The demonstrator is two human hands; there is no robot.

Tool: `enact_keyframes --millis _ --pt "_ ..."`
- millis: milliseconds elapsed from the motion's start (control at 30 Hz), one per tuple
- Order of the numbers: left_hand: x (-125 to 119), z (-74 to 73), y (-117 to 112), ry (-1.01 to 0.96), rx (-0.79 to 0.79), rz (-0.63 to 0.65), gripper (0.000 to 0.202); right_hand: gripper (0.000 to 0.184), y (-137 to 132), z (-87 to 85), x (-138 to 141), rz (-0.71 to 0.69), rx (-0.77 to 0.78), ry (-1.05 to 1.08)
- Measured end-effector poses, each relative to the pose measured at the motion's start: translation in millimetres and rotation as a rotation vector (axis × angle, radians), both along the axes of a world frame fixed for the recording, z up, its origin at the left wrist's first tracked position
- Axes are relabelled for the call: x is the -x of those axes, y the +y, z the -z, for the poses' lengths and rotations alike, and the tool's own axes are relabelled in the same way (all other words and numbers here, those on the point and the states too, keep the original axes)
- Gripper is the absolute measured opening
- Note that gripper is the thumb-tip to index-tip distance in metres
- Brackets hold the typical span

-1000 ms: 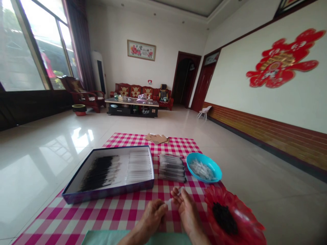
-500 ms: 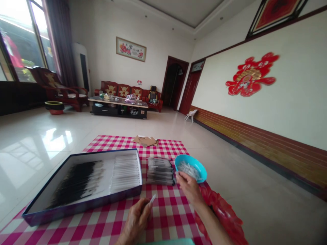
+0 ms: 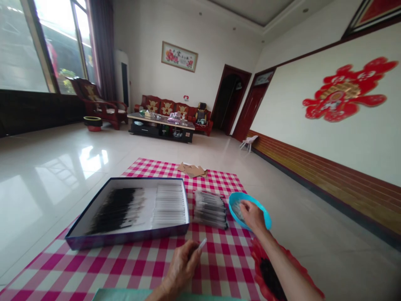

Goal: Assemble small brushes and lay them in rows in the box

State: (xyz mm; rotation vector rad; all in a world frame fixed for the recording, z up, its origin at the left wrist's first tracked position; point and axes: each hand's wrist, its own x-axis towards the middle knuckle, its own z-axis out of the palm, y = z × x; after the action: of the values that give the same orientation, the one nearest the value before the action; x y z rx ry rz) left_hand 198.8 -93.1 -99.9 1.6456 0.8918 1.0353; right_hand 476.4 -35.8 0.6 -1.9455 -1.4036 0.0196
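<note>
My left hand (image 3: 184, 261) is closed round a slim translucent plastic tube (image 3: 203, 243), its tip sticking up past the thumb. My right hand (image 3: 252, 214) reaches into the blue bowl (image 3: 266, 215), fingers pinched together among small whitish translucent pieces (image 3: 237, 210). Whatever lies between those fingertips is hidden. Left of the bowl, a stack of clear, dark-ended pen-like sticks (image 3: 209, 209) rests on the checked cloth. Farther left, a shallow box (image 3: 127, 240) holds a row of dark sticks (image 3: 115, 209) and a row of clear tubes (image 3: 169, 205).
Under my right forearm sits a red wavy-edged tray (image 3: 258, 267) with dark pieces (image 3: 272, 276) inside. Flat brown cardboard (image 3: 192, 170) lies at the cloth's far end. A pale green surface (image 3: 122, 294) shows at the near edge. Beyond stand a low table (image 3: 159, 125) and wooden sofa (image 3: 159, 104).
My right hand has gone from the bowl's near rim down into the bowl. The left hand keeps its hold on the tube. The whole view has swung left.
</note>
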Motion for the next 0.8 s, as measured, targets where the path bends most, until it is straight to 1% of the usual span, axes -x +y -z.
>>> enact_keyframes --millis 100,133,200,233,300,367,433,533,600,667,733,767,800 --pt "-0.7 -1.5 0.0 -0.001 -0.008 -0.010 0.029 0.031 -23.7 2.8 43.4 -0.184 -0.020 0.018" --pt "-0.7 -2.3 0.1 -0.004 -0.010 -0.011 0.029 0.029 -32.9 7.0 59.9 -0.252 -0.016 0.029" --pt "-0.2 -5.0 0.0 -0.008 -0.014 -0.010 0.027 0.029 -51.1 20.9 91.2 -0.342 -0.014 0.060" --pt "0.3 -6.7 -0.4 -0.008 -0.015 -0.011 0.026 0.030 -59.3 30.0 104.4 -0.351 -0.040 0.130" --pt "1.8 -10.8 -2.9 -0.002 -0.018 -0.013 0.023 0.033 -72.7 50.1 123.4 -0.295 -0.083 0.253" --pt "3.3 -15.1 -7.9 0.017 -0.034 -0.006 0.019 0.037 -81.4 68.9 131.8 -0.239 -0.105 0.337" --pt "5.0 -20.4 -13.9 0.047 -0.089 -0.002 0.016 0.039 -85.4 83.6 132.4 -0.222 -0.096 0.390" --pt "11.1 -35.1 -16.1 0.095 -0.292 -0.031 0.015 0.038 -85.5 96.8 128.1 -0.237 -0.085 0.403" --pt "20.3 -52.2 -5.7 0.159 -0.439 -0.087 0.018 0.037 -84.0 101.0 126.6 -0.238 -0.101 0.385" --pt "33.6 -72.8 16.2 0.302 -0.511 -0.193 0.021 0.035 -82.9 102.2 127.2 -0.244 -0.115 0.366" --pt "47.8 -91.1 45.7 0.546 -0.522 -0.312 0.021 0.034 -82.7 101.3 128.7 -0.260 -0.122 0.350" --pt "53.9 -97.5 61.0 0.697 -0.493 -0.341 0.021 0.034 -82.8 100.5 129.4 -0.270 -0.126 0.345" --pt "58.7 -101.4 75.2 0.833 -0.450 -0.341 0.022 0.033 -82.9 100.1 129.9 -0.279 -0.131 0.342"
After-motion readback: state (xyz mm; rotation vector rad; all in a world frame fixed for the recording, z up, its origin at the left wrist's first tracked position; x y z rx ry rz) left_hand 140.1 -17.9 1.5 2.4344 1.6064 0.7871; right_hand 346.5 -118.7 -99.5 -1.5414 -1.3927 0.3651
